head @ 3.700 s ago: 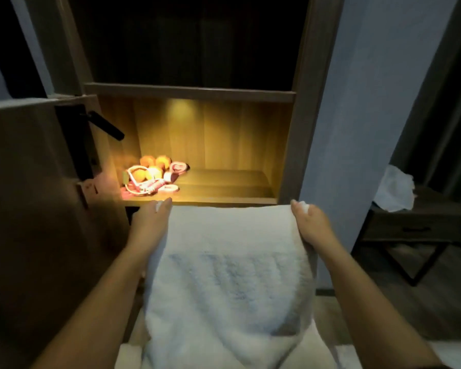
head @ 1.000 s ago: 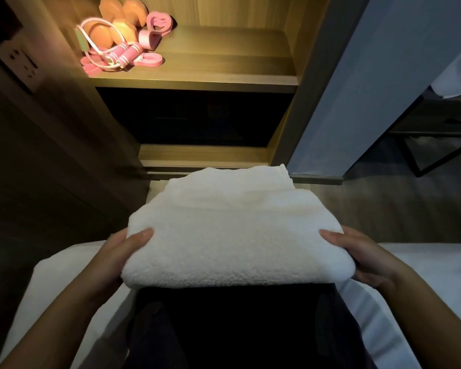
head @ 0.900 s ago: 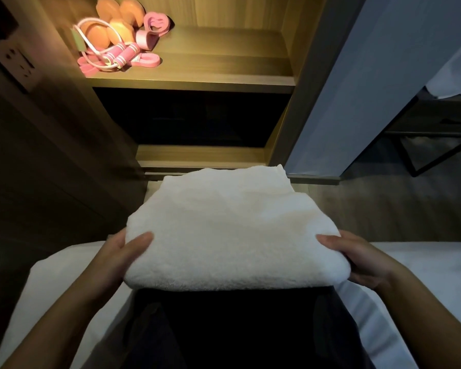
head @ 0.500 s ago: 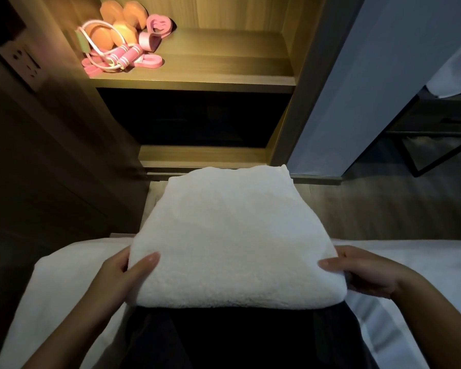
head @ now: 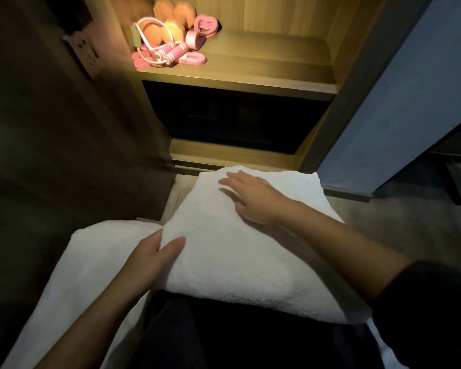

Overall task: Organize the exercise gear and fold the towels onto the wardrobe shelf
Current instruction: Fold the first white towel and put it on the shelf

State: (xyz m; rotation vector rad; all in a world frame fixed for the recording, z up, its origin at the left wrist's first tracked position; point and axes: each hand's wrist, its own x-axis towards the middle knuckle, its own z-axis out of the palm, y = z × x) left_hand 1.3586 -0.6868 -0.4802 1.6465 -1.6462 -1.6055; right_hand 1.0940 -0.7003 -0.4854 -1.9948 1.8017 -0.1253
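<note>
Your left hand (head: 155, 258) pinches the near-left edge of the thick white folded terry towel (head: 240, 251) on your lap; your right hand (head: 253, 198) lies flat and released on its far end. The lit wooden wardrobe shelf (head: 264, 67) sits at twelve o'clock, beyond the towel's long axis, nearer your right hand.

A folded white towel (head: 240, 251) lies thick and fluffy across my lap at the frame's centre, its folded edge facing me at 6 o'clock. At 11 o'clock, on the lit wooden wardrobe shelf (head: 250, 75), the exercise gear (head: 168, 41) sits bunched in the left back corner: orange dumbbells (head: 171, 25), a pink jump rope (head: 168, 53) and pink hand grips (head: 205, 26), touching one another.
</note>
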